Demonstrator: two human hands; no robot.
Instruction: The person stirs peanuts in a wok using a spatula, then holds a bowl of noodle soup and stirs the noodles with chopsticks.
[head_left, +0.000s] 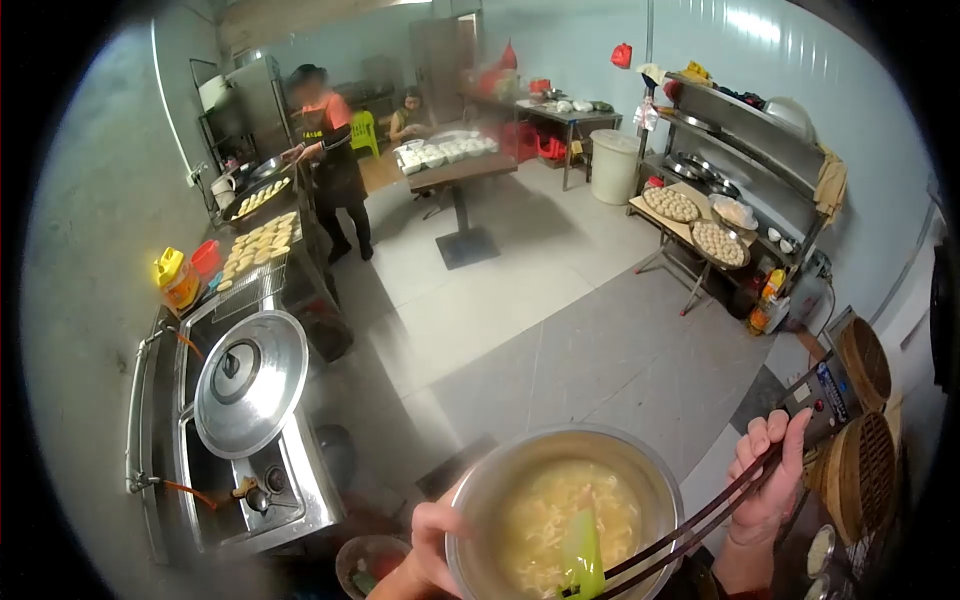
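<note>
My left hand grips the left rim of a metal bowl at the bottom of the view, fingers curled over the edge. In it is a pale yellow soup with thin noodle-like strands. My right hand is closed on a pair of dark chopsticks, which slant down to the left over the bowl. Their lower ends meet a light green vegetable stalk in the soup. Whether the tips pinch the stalk, I cannot tell.
A stove with a large metal lid stands left. Beyond it lie flat dough pieces on a rack, near a standing person. Bamboo steamers are close on the right. Trays of dough balls sit by a shelf.
</note>
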